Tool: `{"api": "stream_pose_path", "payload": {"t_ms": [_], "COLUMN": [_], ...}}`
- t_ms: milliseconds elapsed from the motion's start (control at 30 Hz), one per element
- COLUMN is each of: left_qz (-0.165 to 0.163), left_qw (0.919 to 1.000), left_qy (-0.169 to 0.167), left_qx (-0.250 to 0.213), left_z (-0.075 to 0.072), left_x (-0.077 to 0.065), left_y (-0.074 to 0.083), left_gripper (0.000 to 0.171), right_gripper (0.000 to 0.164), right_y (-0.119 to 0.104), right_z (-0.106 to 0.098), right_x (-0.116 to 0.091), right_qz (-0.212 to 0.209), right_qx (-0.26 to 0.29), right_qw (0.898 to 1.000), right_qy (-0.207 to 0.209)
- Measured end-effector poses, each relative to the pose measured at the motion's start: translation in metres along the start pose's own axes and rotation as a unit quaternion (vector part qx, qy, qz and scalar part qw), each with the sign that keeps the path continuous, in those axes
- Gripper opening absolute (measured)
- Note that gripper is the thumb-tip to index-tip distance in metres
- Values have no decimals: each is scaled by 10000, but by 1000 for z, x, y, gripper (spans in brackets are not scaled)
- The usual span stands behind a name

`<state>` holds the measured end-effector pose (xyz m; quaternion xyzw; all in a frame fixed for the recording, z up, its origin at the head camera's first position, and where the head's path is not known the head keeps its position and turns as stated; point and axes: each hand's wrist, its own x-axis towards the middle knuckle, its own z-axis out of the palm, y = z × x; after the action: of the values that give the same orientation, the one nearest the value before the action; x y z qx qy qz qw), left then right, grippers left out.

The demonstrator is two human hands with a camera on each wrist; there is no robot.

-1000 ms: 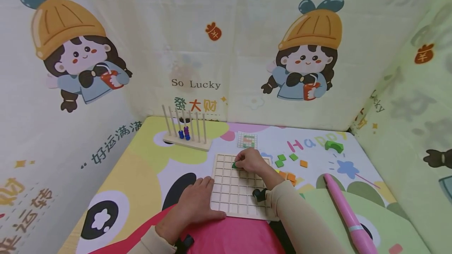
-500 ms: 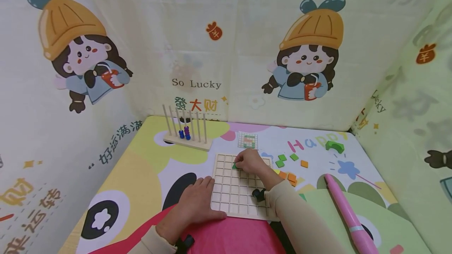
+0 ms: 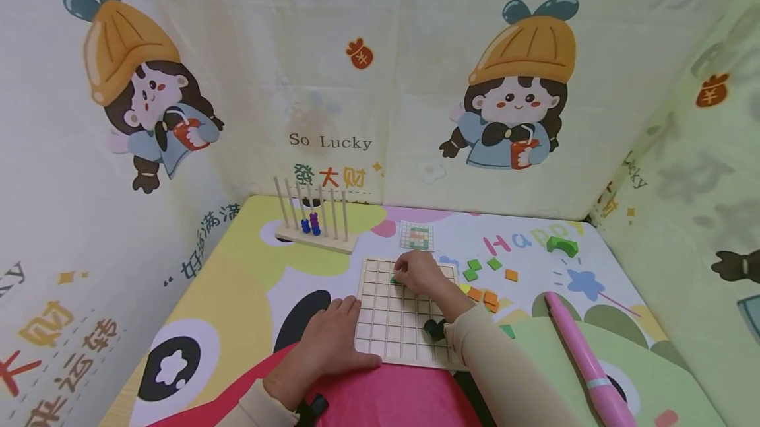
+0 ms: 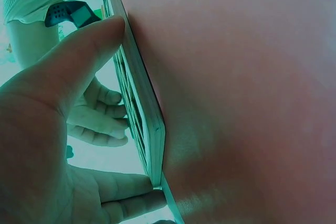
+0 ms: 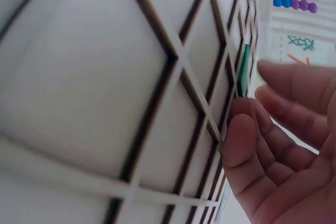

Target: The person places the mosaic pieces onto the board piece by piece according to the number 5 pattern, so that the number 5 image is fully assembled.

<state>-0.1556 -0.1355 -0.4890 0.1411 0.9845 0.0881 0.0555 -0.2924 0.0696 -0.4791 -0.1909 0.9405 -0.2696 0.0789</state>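
A wooden grid board [image 3: 380, 334] lies before me, divided into small square cells. My right hand [image 3: 421, 272] is over its upper middle, fingers curled, with the fingertips at a small green tile [image 3: 394, 280]. In the right wrist view that green tile [image 5: 243, 72] is partly sunk between the grid ridges or tilted; I cannot tell which. Thumb and forefinger meet at its lower end. My left hand [image 3: 329, 341] rests at the board's lower left corner, fingers straight along the left side. In the left wrist view its thumb [image 4: 100, 40] touches the board's near edge.
Loose green tiles [image 3: 473, 264] and orange tiles [image 3: 489, 298] lie right of the board. Behind it are a printed grid card [image 3: 417, 236] and a peg stand [image 3: 315, 241] with beads. A green arch block [image 3: 561, 246] and a pink pen-shaped object [image 3: 588, 354] are farther right.
The right fingertips have shifted very slightly at the green tile, and less of the tile shows now. My left hand stays put.
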Motion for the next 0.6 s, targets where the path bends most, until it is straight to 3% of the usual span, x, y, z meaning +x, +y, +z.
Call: {"api": "stream_pose_path", "payload": {"t_ms": [333, 600], "left_qz": [-61, -80], "left_qw": [9998, 9998], "left_qy": [-67, -16], "left_qx": [-194, -178], "left_z": [3, 1], "left_x": [0, 0], "left_y": [0, -1], "left_gripper": [118, 116], "right_gripper": [28, 35], "right_y": [20, 53], "right_z": [-20, -43], "right_x": [-28, -58], "right_qz": [-286, 38], "right_qx": [457, 471], "right_qw": [9985, 9989], "right_qy": [-60, 6]}}
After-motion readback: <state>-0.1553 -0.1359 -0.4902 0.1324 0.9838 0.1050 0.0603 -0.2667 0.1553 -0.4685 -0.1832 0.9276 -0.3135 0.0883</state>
